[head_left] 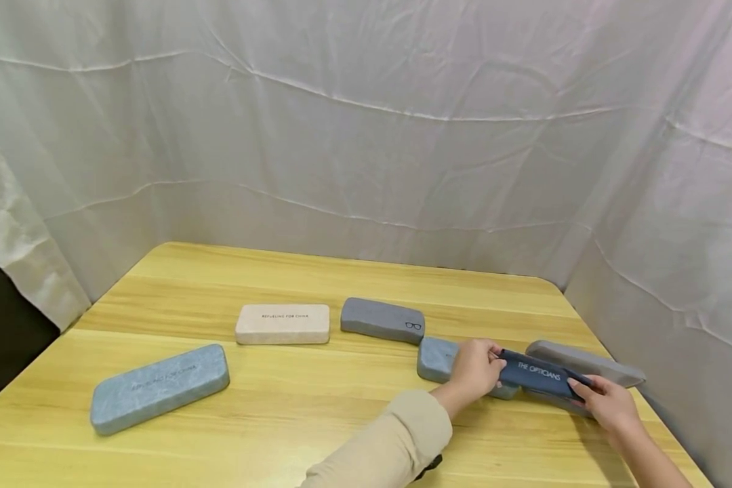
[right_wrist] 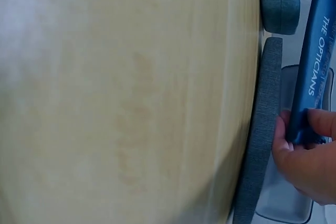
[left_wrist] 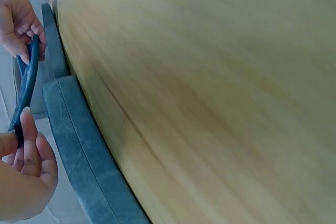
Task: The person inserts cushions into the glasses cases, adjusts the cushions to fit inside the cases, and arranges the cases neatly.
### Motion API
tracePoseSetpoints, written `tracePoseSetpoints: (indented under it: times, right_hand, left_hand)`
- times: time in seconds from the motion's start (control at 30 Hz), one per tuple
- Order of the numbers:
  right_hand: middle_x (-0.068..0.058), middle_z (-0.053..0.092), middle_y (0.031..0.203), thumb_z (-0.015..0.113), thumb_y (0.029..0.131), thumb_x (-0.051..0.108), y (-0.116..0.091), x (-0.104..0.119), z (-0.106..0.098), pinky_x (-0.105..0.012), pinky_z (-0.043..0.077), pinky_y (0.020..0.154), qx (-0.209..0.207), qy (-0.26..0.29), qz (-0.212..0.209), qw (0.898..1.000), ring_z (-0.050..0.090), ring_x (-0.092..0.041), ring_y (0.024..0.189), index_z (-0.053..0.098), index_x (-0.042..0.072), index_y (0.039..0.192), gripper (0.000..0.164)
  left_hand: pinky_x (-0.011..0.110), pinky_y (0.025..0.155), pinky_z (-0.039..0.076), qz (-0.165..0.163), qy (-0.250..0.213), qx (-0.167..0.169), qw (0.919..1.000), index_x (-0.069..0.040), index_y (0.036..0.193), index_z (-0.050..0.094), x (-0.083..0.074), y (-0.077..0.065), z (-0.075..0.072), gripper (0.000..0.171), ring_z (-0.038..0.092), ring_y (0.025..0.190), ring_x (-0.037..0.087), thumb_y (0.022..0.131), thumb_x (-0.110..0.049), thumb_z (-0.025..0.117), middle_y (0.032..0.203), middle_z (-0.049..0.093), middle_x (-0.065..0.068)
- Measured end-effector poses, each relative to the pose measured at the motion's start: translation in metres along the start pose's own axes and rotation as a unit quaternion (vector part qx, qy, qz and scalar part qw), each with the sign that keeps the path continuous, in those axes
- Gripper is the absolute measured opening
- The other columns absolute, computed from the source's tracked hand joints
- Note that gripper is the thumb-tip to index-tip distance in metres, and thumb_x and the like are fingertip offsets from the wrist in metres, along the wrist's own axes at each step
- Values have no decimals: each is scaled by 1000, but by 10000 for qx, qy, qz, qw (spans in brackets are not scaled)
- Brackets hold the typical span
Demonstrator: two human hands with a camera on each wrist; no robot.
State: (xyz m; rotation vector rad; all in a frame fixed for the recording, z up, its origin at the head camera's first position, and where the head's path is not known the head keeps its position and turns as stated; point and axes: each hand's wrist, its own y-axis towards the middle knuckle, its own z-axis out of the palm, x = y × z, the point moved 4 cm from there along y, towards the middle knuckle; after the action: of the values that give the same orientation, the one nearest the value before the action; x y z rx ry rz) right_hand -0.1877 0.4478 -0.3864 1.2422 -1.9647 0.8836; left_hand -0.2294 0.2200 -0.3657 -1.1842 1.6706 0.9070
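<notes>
A soft navy glasses pouch (head_left: 533, 374), printed THE OPTICIANS, is stretched between both hands. At its left end my left hand (head_left: 477, 369) pinches it between thumb and fingers. The right hand (head_left: 612, 404) pinches the other end, thumb on top. Behind and beneath the pouch lies an open grey glasses case; its raised lid (head_left: 585, 362) shows in the head view, and its lined inside (right_wrist: 286, 192) in the right wrist view. A blue glasses case (left_wrist: 86, 150) sits under the left hand, its end close to the open case.
Farther back lie a closed slate-grey glasses case (head_left: 381, 318) with a spectacles mark and a closed cream case (head_left: 282, 324). Another blue case (head_left: 160, 388) rests at the left on the wood-grain table (head_left: 268, 413). Pale curtains (head_left: 354, 149) hang around the table.
</notes>
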Motion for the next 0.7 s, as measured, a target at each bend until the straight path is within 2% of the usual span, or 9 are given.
tracePoseSetpoints:
  times: [0.1, 0.2, 0.27, 0.43, 0.57, 0.7]
  right_hand:
    - [2, 56, 86, 53, 93, 22, 0, -4, -3, -20, 54, 67, -225, 239, 69, 9994, 58, 5, 64, 60, -6, 96, 29]
    - [4, 53, 82, 53, 92, 20, 0, -7, -7, -18, 53, 64, -469, 336, 112, 9983, 59, 3, 62, 60, 1, 83, 22]
    - [4, 51, 79, 54, 92, 18, 1, -9, -10, -18, 53, 63, -572, 389, 148, 9975, 59, 2, 61, 59, 3, 79, 20]
    - [7, 49, 72, 53, 91, 13, 3, -15, -22, -18, 53, 61, -761, 485, 278, 9955, 58, 2, 58, 57, 8, 73, 20]
    - [5, 46, 73, 53, 90, 12, 6, -21, -33, -18, 53, 60, -964, 605, 350, 9929, 56, 1, 58, 53, 7, 71, 20]
    - [2, 46, 75, 55, 89, 10, 10, -29, -39, -20, 54, 60, -1005, 714, 419, 9915, 54, 1, 59, 55, 0, 77, 16]
  left_hand:
    - [14, 47, 45, -68, -202, 47, 9998, -8, 100, 66, -1, 0, 6, 14, 58, 49, 8, 87, -5, 62, 73, 60, -1]
    - [15, 49, 46, -206, -383, 81, 9990, -9, 101, 65, -1, 0, 12, 17, 57, 53, 7, 87, -2, 61, 74, 58, 0]
    - [15, 52, 46, -174, -352, 106, 9992, -10, 103, 64, -3, 0, 15, 19, 58, 59, 5, 86, -1, 62, 76, 61, 0]
    - [14, 60, 45, -31, -161, 299, 9994, -12, 110, 61, -7, -2, 27, 30, 58, 70, 2, 82, -1, 66, 80, 66, 1]
    - [17, 63, 47, -52, 56, 583, 9983, -16, 119, 56, -12, -6, 37, 39, 59, 73, 4, 83, -7, 67, 88, 66, 0]
    - [16, 73, 47, 277, 623, 1006, 9926, -17, 124, 53, -16, -10, 52, 44, 59, 88, 4, 82, -18, 67, 102, 64, -2]
